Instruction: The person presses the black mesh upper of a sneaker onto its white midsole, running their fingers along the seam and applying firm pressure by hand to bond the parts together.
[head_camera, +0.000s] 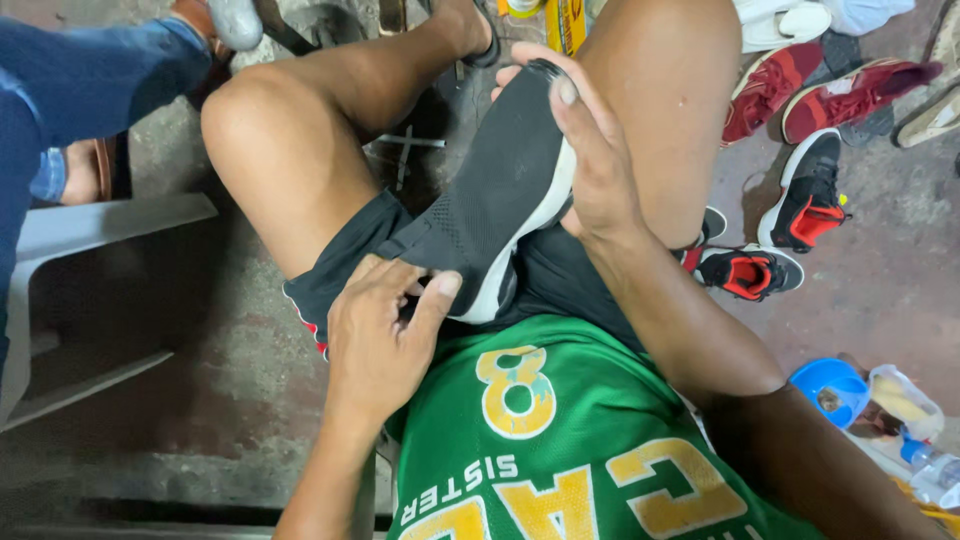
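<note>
Two bare hands hold a black knit shoe (500, 190) with a white sole, resting in the seated person's lap between the thighs. The left hand (385, 335) pinches the shoe's collar, thumb and fingers closed on the fabric. The right hand (595, 165) wraps over the sole near the toe — fingers pressed flat, wrist bent inward. Red-and-black sneakers (790, 215) lie on the concrete floor (880, 290) — well apart.
</note>
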